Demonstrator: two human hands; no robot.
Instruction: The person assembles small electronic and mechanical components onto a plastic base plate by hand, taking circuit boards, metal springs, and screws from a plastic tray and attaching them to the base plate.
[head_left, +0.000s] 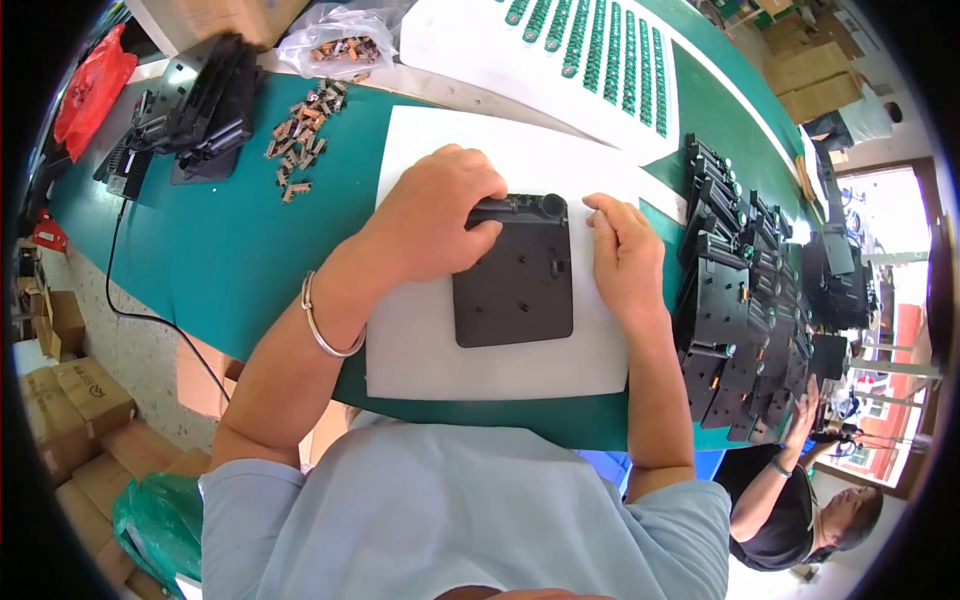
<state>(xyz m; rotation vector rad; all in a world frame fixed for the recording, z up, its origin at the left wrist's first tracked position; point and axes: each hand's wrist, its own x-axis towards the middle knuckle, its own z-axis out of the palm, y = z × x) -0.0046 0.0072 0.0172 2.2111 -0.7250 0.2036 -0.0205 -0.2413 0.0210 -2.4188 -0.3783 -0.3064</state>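
A flat black plastic housing [513, 290] with small pegs and a raised bar along its far edge lies on a white foam sheet [420, 350] in front of me. My left hand [440, 215] grips the far left corner of this housing, thumb and fingers closed round the end of the bar. Just right of the housing, my right hand [626, 255] rests over the sheet with its fingers curled and thumb against the index finger. Whether anything small sits in that pinch is hidden.
Small copper-coloured metal parts [300, 135] lie loose at the far left, near a clear bag [340, 45] of more. Stacked black housings [200, 110] stand left; rows of similar housings [735, 300] fill the right. Beyond lies a white board [480, 40] of green circuit boards. A co-worker [790, 500] reaches in.
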